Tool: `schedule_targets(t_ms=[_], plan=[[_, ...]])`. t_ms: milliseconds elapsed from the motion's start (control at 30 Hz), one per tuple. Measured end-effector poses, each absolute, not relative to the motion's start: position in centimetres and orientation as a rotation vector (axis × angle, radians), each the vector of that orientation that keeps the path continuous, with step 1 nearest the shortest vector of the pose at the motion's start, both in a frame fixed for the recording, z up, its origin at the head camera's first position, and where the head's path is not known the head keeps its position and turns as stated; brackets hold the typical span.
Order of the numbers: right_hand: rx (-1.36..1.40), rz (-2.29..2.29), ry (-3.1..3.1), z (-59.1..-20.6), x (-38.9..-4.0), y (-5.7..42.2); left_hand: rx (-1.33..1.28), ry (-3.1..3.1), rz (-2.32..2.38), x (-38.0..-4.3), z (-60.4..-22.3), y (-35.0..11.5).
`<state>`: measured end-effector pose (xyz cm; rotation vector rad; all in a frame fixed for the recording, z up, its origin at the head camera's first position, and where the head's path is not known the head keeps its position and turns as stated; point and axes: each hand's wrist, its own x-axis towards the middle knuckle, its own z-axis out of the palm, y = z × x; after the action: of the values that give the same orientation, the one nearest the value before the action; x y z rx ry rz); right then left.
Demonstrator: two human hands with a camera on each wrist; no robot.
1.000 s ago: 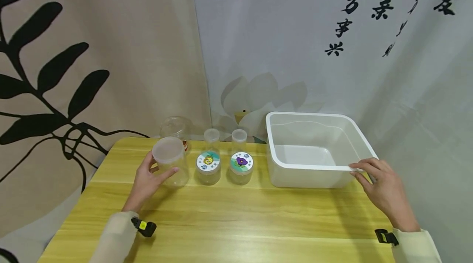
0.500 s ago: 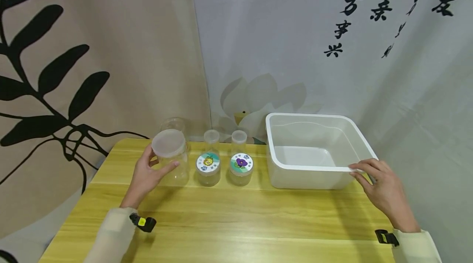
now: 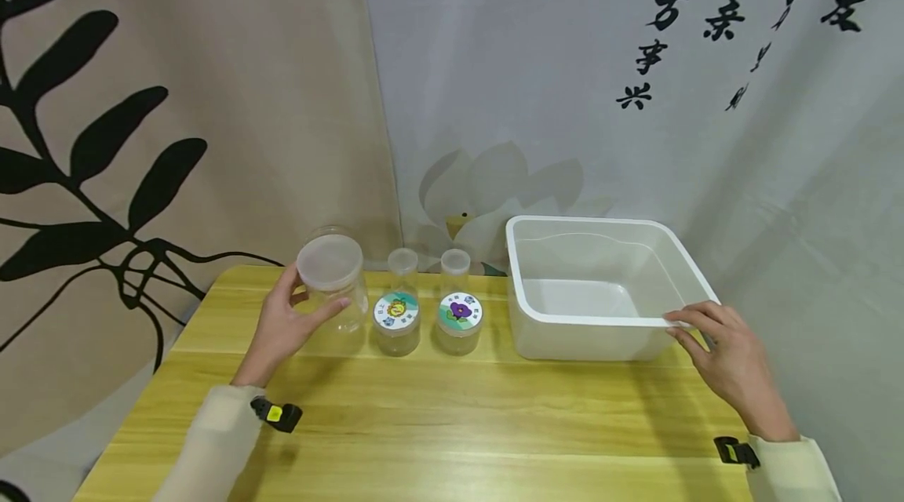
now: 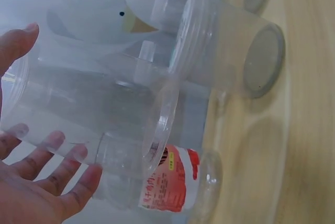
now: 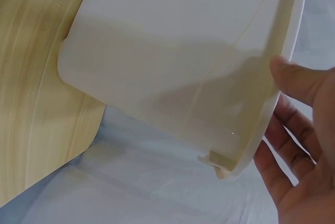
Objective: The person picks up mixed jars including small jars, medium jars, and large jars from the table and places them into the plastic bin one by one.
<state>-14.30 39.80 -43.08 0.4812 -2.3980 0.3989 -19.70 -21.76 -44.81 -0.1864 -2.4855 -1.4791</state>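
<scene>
My left hand (image 3: 282, 328) holds a clear plastic jar (image 3: 330, 263) with a frosted lid, thumb on one side and fingers on the other. In the left wrist view that jar (image 4: 89, 103) hangs a little above the table, its base apart from the wood. Behind it stands another clear jar with a red label (image 4: 170, 178), mostly hidden in the head view. At the right, my right hand (image 3: 737, 365) pinches the front right rim of a white plastic tub (image 3: 593, 320). The right wrist view shows thumb and fingers on either side of the tub's rim (image 5: 269, 110).
Right of the held jar stand two short jars, one with a sunflower sticker lid (image 3: 397, 312), one with a purple flower lid (image 3: 461, 312). Two slim clear containers (image 3: 403, 268) stand behind them. A curtain (image 3: 282, 94) hangs behind the wooden table (image 3: 480, 423).
The held jar first shifts slightly left and up, then moves right with my left hand, covering more of the jar behind it. My right hand stays on the tub's rim.
</scene>
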Motion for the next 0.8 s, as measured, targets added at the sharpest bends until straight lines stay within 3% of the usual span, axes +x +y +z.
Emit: schedule_targets(t_ms=[800], plan=[[0.433, 0.402, -2.428, -43.0, -14.2, 39.6, -0.357, -2.436, -1.546, -22.8, -42.0, -18.8]])
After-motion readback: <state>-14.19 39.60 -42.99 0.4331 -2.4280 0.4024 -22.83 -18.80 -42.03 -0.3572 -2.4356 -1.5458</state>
